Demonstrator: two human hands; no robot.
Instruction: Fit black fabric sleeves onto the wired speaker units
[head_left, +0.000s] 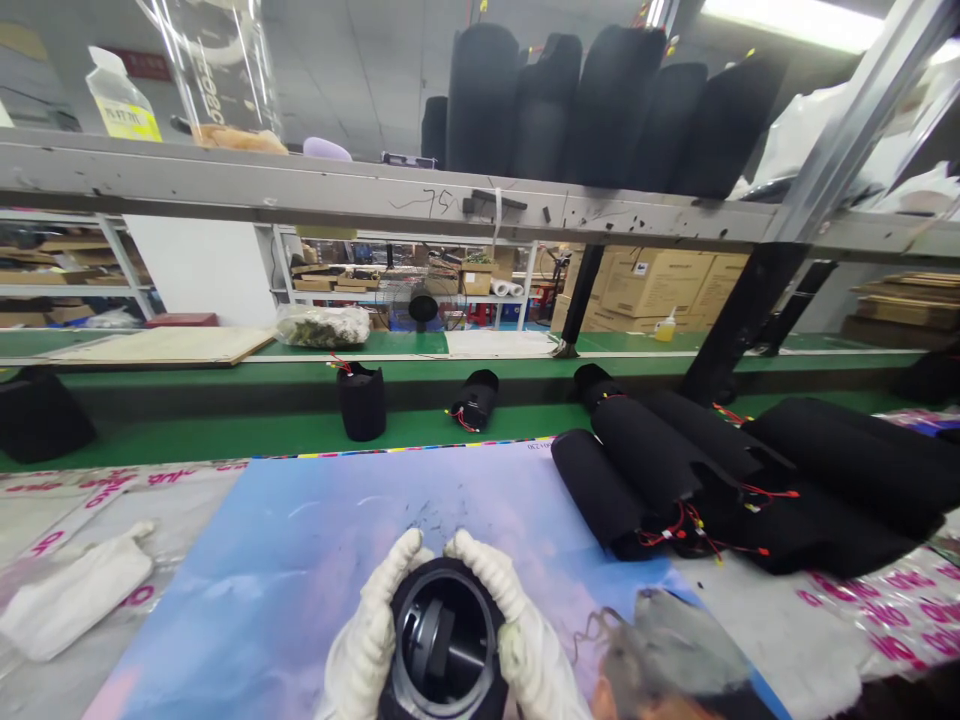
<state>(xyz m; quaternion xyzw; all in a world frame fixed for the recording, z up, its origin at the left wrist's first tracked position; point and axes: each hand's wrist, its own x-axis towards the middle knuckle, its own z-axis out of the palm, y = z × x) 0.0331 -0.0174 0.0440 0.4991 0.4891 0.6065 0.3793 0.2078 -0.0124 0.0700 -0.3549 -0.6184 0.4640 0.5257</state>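
A black cylindrical housing (409,690) with an open, ring-shaped end stands between my gloved hands, its opening facing up toward me. Inside the opening a dark inner part (439,635) is visible. My left hand (365,630), in a white glove, wraps the housing's left side. From the right, my right hand (517,625), gloved the same way, presses against its other side. Both sets of fingers curl over the far rim area, and the housing's lower part is out of frame. Beneath lies a blue-pink printed sheet (292,560).
Black fabric-covered tubes (652,455) with red wires lie piled on the right. A short black cylinder (361,405) and a smaller one (478,398) rest on the green strip. A white glove (82,595) lies left. Overhead runs a metal shelf (315,190) bearing more tubes.
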